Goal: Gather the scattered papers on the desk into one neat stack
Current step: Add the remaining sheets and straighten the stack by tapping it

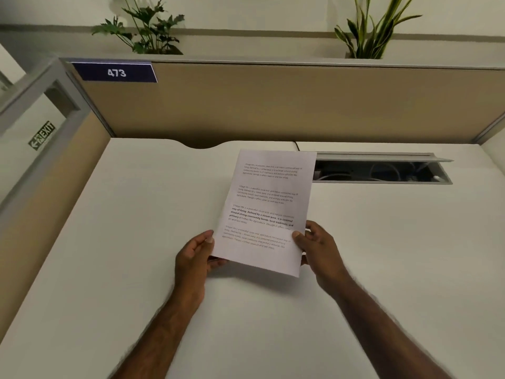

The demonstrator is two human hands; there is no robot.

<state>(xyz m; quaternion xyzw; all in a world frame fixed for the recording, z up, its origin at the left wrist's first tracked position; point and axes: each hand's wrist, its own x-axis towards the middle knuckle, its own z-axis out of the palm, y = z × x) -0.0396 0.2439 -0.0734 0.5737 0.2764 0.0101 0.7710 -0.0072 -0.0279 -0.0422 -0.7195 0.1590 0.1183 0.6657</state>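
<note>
View count: one, head-worn, wide-angle.
Direction: forward and down over the desk [136,242], toward the partition [273,105].
Nearness: close; forearms enter from the bottom edge, plants [147,26] are seen beyond the partition.
Shared area: none, a single view.

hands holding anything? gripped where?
Yes: both hold the papers by the lower side edges, left hand on the left edge, right hand on the right.

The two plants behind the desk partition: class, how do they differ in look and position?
The left plant has broad, lobed, dark green leaves that spread sideways; the right plant has long, narrow, upright blades with paler edges. The left one stands above the 473 sign, the right one above the open cable tray. Both rise from behind the partition.
</note>
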